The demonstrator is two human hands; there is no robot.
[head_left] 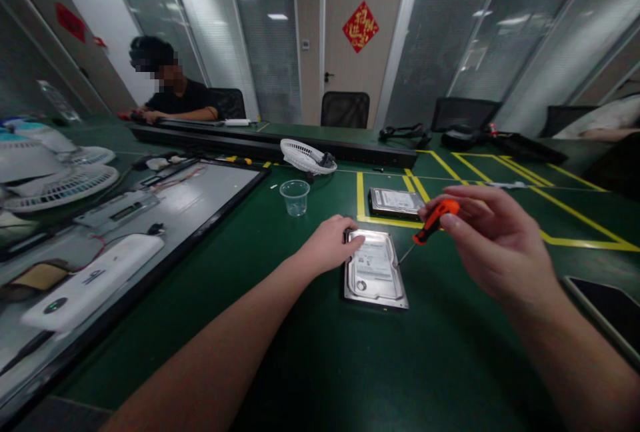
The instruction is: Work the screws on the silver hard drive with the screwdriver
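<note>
A silver hard drive [375,271] lies flat on the green table [310,365] in front of me. My left hand [336,243] grips its upper left edge, thumb on the top face. In my right hand [480,232], the fingers close round the orange and black handle of a screwdriver [434,222]. The screwdriver slants down to the left, its tip at the drive's right edge; whether it touches a screw is too small to tell. A second hard drive [395,201] lies behind, inside yellow tape. A clear plastic cup [295,199] stands to the left.
A large panel [200,200] with a white device [95,282] on it fills the left side. A white fan grille [307,156] lies before a long black bar [350,150]. A phone [607,312] lies at the right. A person [183,99] sits across the table.
</note>
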